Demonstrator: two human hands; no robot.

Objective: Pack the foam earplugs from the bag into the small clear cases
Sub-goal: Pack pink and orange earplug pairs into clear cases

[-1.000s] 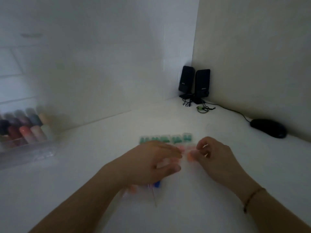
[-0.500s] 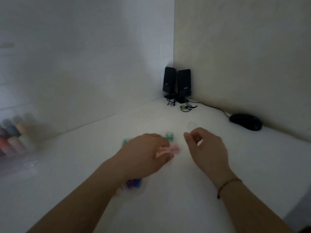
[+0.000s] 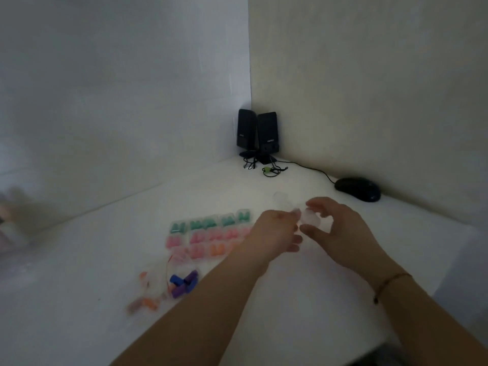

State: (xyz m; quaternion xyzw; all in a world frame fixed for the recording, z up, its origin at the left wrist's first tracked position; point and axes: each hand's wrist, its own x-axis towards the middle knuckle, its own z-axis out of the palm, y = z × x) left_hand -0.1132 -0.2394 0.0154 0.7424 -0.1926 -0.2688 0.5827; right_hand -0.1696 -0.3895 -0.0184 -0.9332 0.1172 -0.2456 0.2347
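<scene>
Filled small clear cases lie in rows on the white table: green ones (image 3: 210, 222) at the back, pink ones (image 3: 208, 237) in the middle, and pink and orange ones (image 3: 211, 250) in front. A clear bag (image 3: 169, 283) nearer to me holds blue and purple earplugs (image 3: 183, 283) and orange ones (image 3: 148, 303). My left hand (image 3: 274, 232) and my right hand (image 3: 335, 228) meet just right of the rows, above the table. Between their fingertips is an empty small clear case (image 3: 309, 217), gripped by both hands. Another clear case (image 3: 281, 198) lies just behind them.
Two black speakers (image 3: 257, 133) stand in the far corner with cables and a green tie (image 3: 268, 170). A black mouse (image 3: 357, 188) lies at the right by the wall. The table's right edge (image 3: 449, 299) runs close past my right forearm. Blurred bottles (image 3: 10, 215) show at far left.
Both hands have left the rows of cases and moved right. They now hold an empty clear case between them. The view has swung, uncovering the rows and the bag.
</scene>
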